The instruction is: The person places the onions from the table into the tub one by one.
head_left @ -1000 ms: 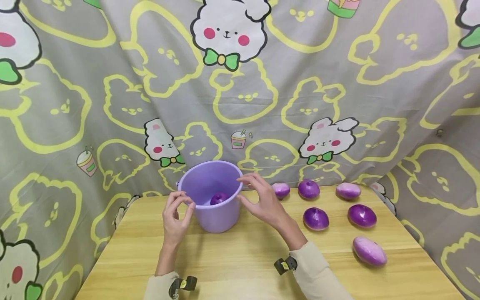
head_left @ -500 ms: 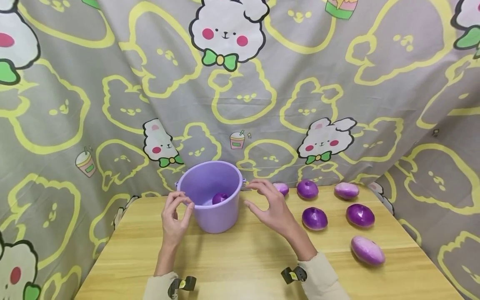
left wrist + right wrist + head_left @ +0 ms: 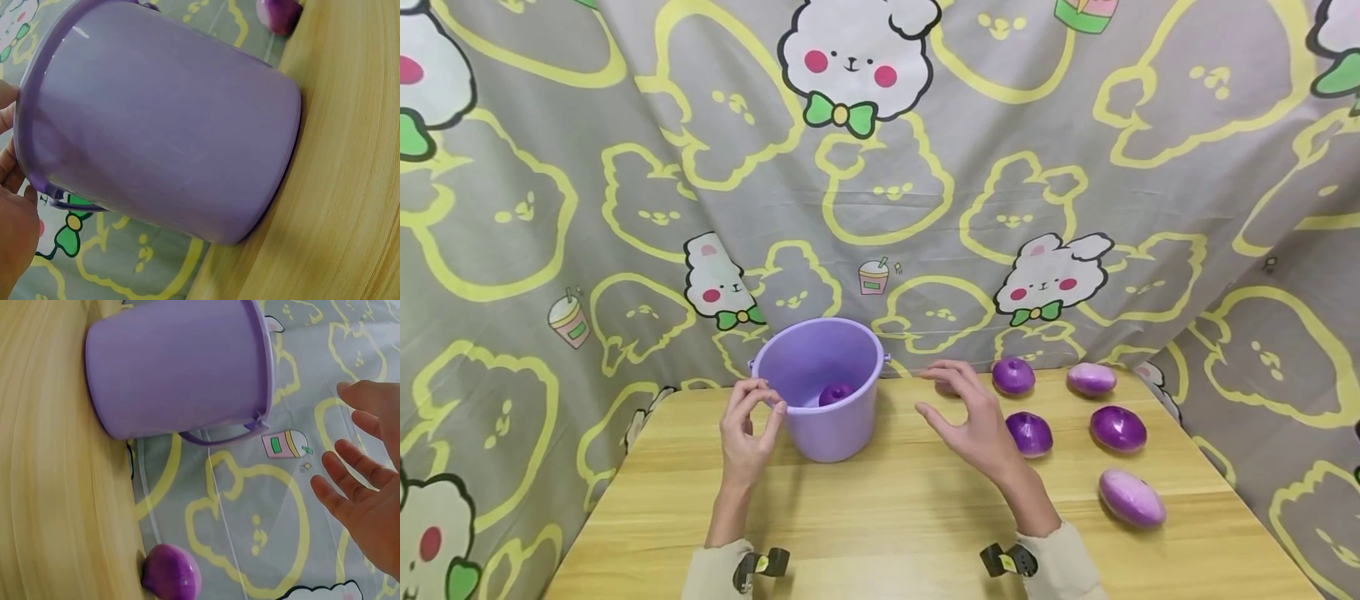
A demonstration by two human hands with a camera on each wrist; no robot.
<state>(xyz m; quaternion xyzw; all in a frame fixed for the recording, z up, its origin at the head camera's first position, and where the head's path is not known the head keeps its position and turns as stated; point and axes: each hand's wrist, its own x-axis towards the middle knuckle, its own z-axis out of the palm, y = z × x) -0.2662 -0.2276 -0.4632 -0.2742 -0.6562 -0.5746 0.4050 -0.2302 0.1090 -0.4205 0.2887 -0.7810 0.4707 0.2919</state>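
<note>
bucket [image 3: 831, 437] with purple onion [image 3: 835, 393] inside, rim [image 3: 854, 401] in pinch of left grip [image 3: 747, 429]; right grip [image 3: 976, 419] wide and empty

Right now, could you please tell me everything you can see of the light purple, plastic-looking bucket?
The light purple, plastic-looking bucket stands upright on the pale wood-grain table, before the grey patterned curtain. It is round, open at the top and tapers toward its base. Its thin purple handle hangs from lugs at its sides. One glossy purple onion shows inside. The person's left hand grips its rim; the right hand is apart from it.
</note>
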